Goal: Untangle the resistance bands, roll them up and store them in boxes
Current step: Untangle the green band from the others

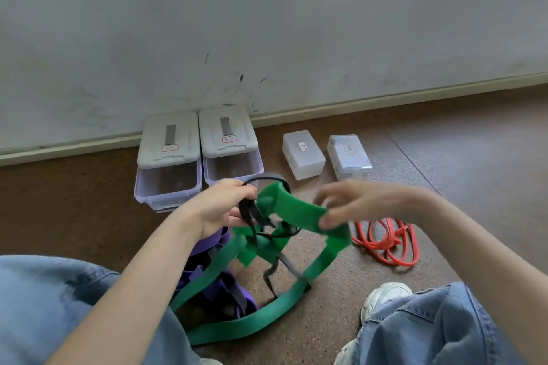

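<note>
A wide green band [296,210] hangs tangled with a thin black band [252,216] and a purple band [213,246] above the floor between my knees. My left hand [219,204] grips the black band where it loops up. Blurred by motion, my right hand [355,201] pinches the green band's upper fold with thumb and fingers. A red band [385,243] lies loose in a heap on the floor to the right. Two large lidded boxes [169,163] [231,151] stand by the wall, with two small boxes [302,154] [348,157] to their right.
The brown floor [444,157] meets a grey wall [267,38] just behind the boxes. My jeans-clad knees [44,305] and a white shoe [385,296] flank the tangle at the bottom of the view.
</note>
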A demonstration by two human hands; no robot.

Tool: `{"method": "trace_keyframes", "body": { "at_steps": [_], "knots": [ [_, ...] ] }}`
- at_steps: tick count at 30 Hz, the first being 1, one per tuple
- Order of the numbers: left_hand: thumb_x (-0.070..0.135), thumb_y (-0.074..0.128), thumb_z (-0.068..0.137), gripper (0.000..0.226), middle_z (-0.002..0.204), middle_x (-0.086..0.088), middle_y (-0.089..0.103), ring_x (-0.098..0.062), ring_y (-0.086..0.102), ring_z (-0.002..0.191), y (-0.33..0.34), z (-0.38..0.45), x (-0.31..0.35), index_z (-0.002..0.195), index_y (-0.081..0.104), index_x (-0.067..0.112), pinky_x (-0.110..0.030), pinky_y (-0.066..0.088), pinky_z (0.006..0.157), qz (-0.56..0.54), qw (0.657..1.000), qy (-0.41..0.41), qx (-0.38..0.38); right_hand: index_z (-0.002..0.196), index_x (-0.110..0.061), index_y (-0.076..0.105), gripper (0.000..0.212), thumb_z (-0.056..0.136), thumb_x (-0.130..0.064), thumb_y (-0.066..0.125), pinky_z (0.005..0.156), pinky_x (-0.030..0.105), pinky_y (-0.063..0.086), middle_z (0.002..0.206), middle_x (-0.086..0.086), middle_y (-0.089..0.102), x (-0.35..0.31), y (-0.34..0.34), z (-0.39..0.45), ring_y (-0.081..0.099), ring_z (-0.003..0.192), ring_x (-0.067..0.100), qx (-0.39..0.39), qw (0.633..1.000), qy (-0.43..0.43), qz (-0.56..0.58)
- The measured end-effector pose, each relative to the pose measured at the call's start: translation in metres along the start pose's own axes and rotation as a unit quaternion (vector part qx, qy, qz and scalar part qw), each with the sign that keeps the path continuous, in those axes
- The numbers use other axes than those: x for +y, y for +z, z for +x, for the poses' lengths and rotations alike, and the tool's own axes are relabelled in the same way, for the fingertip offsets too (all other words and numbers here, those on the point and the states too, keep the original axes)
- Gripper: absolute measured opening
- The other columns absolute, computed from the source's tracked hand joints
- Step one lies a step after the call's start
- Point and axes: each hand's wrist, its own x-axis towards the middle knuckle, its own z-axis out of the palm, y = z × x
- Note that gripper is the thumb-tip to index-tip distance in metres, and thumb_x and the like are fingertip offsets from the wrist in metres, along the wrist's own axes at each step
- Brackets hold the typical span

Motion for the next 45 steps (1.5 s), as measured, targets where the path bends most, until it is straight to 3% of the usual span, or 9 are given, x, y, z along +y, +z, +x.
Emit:
{"method": "trace_keyframes", "body": {
  "at_steps": [7, 14, 19, 24, 29, 31, 37, 42, 45],
  "knots": [
    [0.001, 0.056, 0.087, 0.025, 0.089, -0.009, 0.072, -0.021, 0.071, 0.076, 0.01, -0.016, 0.021, 0.109, 0.054, 0.012, -0.03, 0.057, 0.06, -0.024, 0.996, 0.071, -0.042, 0.076, -0.002, 0.066, 0.067, 0.058, -0.066, 0.067, 0.05, 0.019, 0.027, 0.061, 0.0, 0.052, -0.003, 0.027, 0.02, 0.044, 0.054, 0.011, 0.171, 0.982, -0.011, 0.077],
    [0.029, 0.072, 0.074, 0.038, 0.099, 0.001, 0.072, -0.013, 0.069, 0.089, 0.012, -0.019, 0.01, 0.109, 0.06, 0.021, -0.022, 0.054, 0.07, 0.1, 0.983, 0.085, -0.131, 0.07, -0.012, 0.068, 0.03, 0.084, -0.039, 0.064, 0.045, 0.013, 0.03, 0.057, -0.002, 0.055, -0.009, 0.025, 0.022, 0.044, 0.047, 0.003, 0.278, 0.959, -0.01, -0.048],
    [0.024, 0.059, 0.09, 0.024, 0.051, 0.005, 0.053, -0.01, 0.048, 0.048, 0.001, 0.004, -0.002, 0.073, 0.068, 0.011, -0.02, 0.041, 0.052, -0.026, 0.99, 0.088, 0.106, 0.072, -0.02, 0.073, 0.018, 0.082, -0.033, 0.067, 0.051, 0.016, 0.037, 0.06, -0.003, 0.064, -0.013, 0.012, 0.01, 0.05, 0.053, 0.004, 0.296, 0.953, -0.054, 0.035],
    [0.036, 0.054, 0.093, 0.031, 0.065, -0.003, 0.051, -0.018, 0.045, 0.063, -0.008, 0.017, -0.016, 0.066, 0.06, 0.022, -0.028, 0.033, 0.061, 0.184, 0.948, 0.105, 0.238, 0.069, -0.017, 0.071, 0.019, 0.085, -0.024, 0.064, 0.058, 0.014, 0.037, 0.062, -0.005, 0.06, -0.017, 0.011, 0.006, 0.052, 0.062, 0.005, 0.322, 0.916, -0.146, 0.192],
    [0.054, 0.051, 0.083, 0.038, 0.13, 0.006, 0.054, -0.009, 0.05, 0.12, -0.003, 0.005, -0.01, 0.119, 0.056, 0.041, -0.026, 0.041, 0.1, 0.208, 0.963, 0.171, -0.019, 0.085, -0.008, 0.067, 0.02, 0.092, -0.023, 0.055, 0.076, 0.026, 0.045, 0.081, 0.005, 0.064, -0.018, 0.014, 0.01, 0.058, 0.078, 0.012, 0.236, 0.946, -0.143, 0.169],
    [0.048, 0.052, 0.081, 0.037, 0.122, 0.016, 0.062, 0.002, 0.055, 0.114, 0.005, -0.002, -0.007, 0.116, 0.061, 0.039, -0.012, 0.043, 0.091, 0.19, 0.957, 0.18, -0.126, 0.086, -0.006, 0.064, 0.022, 0.092, -0.024, 0.053, 0.079, 0.029, 0.044, 0.079, 0.006, 0.062, -0.016, 0.016, 0.01, 0.058, 0.078, 0.015, 0.217, 0.946, -0.155, 0.183],
    [0.046, 0.07, 0.077, 0.032, 0.122, 0.022, 0.056, 0.004, 0.05, 0.116, 0.011, -0.002, -0.006, 0.108, 0.061, 0.043, -0.024, 0.043, 0.097, 0.229, 0.94, 0.179, -0.177, 0.077, -0.009, 0.055, 0.018, 0.085, -0.025, 0.054, 0.06, 0.018, 0.047, 0.069, 0.001, 0.056, -0.013, 0.009, 0.001, 0.055, 0.066, 0.015, 0.224, 0.851, -0.204, 0.428],
    [0.03, 0.064, 0.085, 0.01, 0.126, 0.007, 0.049, -0.015, 0.04, 0.123, 0.036, -0.003, -0.008, 0.091, 0.062, 0.022, -0.049, 0.036, 0.103, 0.348, 0.888, 0.301, -0.007, 0.079, -0.007, 0.057, 0.019, 0.087, -0.024, 0.053, 0.078, 0.034, 0.055, 0.073, 0.008, 0.058, -0.016, 0.005, -0.001, 0.057, 0.086, 0.034, 0.204, 0.785, -0.239, 0.533],
    [0.022, 0.065, 0.085, 0.014, 0.111, 0.011, 0.058, -0.01, 0.056, 0.107, 0.02, -0.024, 0.029, 0.076, 0.057, 0.028, -0.037, 0.048, 0.093, 0.117, 0.904, 0.399, 0.101, 0.086, -0.007, 0.067, 0.024, 0.089, -0.025, 0.051, 0.081, 0.034, 0.054, 0.075, 0.004, 0.066, -0.009, -0.006, -0.004, 0.064, 0.077, 0.019, 0.259, 0.824, -0.19, 0.467]
  ]
}}
